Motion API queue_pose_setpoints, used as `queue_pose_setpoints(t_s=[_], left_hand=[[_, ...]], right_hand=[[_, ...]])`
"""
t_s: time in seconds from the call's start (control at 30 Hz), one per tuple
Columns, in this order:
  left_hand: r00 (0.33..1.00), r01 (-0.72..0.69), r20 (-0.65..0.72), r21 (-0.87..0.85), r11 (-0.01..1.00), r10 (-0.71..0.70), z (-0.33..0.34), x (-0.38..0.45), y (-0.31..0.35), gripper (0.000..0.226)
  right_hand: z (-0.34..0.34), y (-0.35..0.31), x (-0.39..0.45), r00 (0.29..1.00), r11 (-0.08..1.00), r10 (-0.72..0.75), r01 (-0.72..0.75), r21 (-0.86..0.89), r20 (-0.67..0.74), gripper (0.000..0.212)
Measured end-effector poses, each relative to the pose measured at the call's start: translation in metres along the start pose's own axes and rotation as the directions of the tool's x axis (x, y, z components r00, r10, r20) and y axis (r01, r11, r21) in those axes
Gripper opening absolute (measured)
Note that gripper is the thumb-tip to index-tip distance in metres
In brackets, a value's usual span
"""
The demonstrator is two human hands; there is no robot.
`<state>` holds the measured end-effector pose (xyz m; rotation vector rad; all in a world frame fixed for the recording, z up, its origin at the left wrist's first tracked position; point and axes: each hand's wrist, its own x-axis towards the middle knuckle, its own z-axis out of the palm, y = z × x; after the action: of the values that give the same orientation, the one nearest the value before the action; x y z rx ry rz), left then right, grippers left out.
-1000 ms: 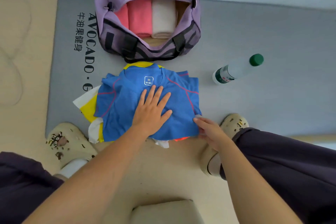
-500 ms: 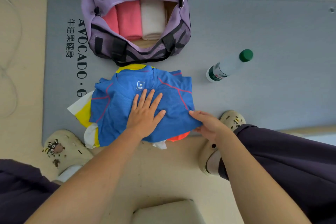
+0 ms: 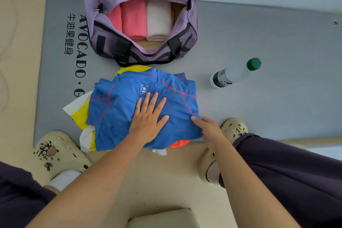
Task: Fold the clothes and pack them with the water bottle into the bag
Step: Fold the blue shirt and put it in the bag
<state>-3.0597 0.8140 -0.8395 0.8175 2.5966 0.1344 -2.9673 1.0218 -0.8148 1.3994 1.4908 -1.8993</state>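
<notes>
My left hand (image 3: 148,116) lies flat on the blue shirt (image 3: 118,113), my right hand (image 3: 208,128) pinches its edge – the garments beneath mostly hidden.

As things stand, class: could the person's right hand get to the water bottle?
Probably yes: the right hand rests at the blue shirt's edge, and only bare grey mat lies between it and the water bottle.

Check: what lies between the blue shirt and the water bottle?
In the head view, only bare grey mat separates the blue shirt from the water bottle.
</notes>
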Motion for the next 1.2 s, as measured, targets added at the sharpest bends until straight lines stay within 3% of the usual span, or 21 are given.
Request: queue_pose_setpoints(t_s=[0.07,0.17,0.23,0.33,0.37,0.47,0.6,0.67,0.83,0.93,1.0,1.1,1.2], left_hand=[[1.0,-0.009,-0.004,-0.001,1.0,0.009,0.001,0.0,-0.001,0.068],[1.0,-0.013,-0.008,-0.016,1.0,0.013,0.002,0.0,-0.002,0.068],[1.0,-0.016,-0.019,-0.019,1.0,0.016,0.001,0.0,-0.002,0.068],[0.995,-0.073,-0.079,-0.053,0.996,0.069,0.0,-0.001,0.0,0.068],[0.99,-0.112,-0.094,-0.049,0.992,0.107,0.0,-0.002,0.001,0.068],[0.98,-0.178,-0.092,0.011,0.984,0.178,0.005,-0.005,-0.001,0.068],[0.989,-0.138,-0.043,0.058,0.989,0.141,0.007,0.001,-0.002,0.071],[0.992,-0.126,-0.021,0.07,0.99,0.128,0.007,0.004,0.0,0.072],[0.995,-0.104,0.008,0.093,0.99,0.104,0.006,0.005,0.0,0.074],[0.995,-0.099,0.018,0.088,0.991,0.098,0.005,0.005,0.002,0.075],[0.995,-0.096,0.023,0.076,0.993,0.094,0.003,0.005,0.003,0.075],[0.995,-0.092,0.031,0.068,0.993,0.09,0.001,0.005,0.002,0.076],[0.995,-0.084,0.051,0.06,0.995,0.081,0.0,0.005,0.001,0.075]], right_hand=[[0.003,-0.009,0.003,0.991,0.987,0.075,-0.09,0.134,0.115,0.042],[0.009,-0.023,0.006,0.96,0.959,0.23,-0.252,0.127,0.162,0.048],[0.012,-0.027,0.011,0.981,0.972,0.144,-0.165,0.168,0.128,0.042],[0.008,-0.033,0.015,0.991,0.953,-0.122,0.131,0.273,-0.051,0.015],[0.007,-0.034,0.015,0.984,0.949,-0.149,0.169,0.264,-0.096,0.005],[0.001,-0.031,0.017,0.98,0.989,-0.117,0.129,0.068,-0.164,0.016],[-0.014,-0.016,0.008,0.996,0.986,-0.025,0.01,-0.169,-0.087,0.029],[-0.021,-0.011,0.004,0.998,0.968,-0.02,0.006,-0.252,-0.053,0.026],[-0.022,-0.01,-0.002,0.998,0.964,0.052,-0.055,-0.261,-0.018,0.026],[-0.022,-0.012,-0.002,0.988,0.951,-0.072,0.027,-0.308,-0.138,0.02],[-0.023,-0.014,-0.004,0.983,0.934,-0.112,0.054,-0.353,-0.147,0.025],[-0.023,-0.011,-0.007,0.998,0.929,-0.045,0.03,-0.368,-0.031,0.025],[-0.022,-0.005,-0.008,0.986,0.966,0.079,-0.04,-0.257,0.145,0.024]])
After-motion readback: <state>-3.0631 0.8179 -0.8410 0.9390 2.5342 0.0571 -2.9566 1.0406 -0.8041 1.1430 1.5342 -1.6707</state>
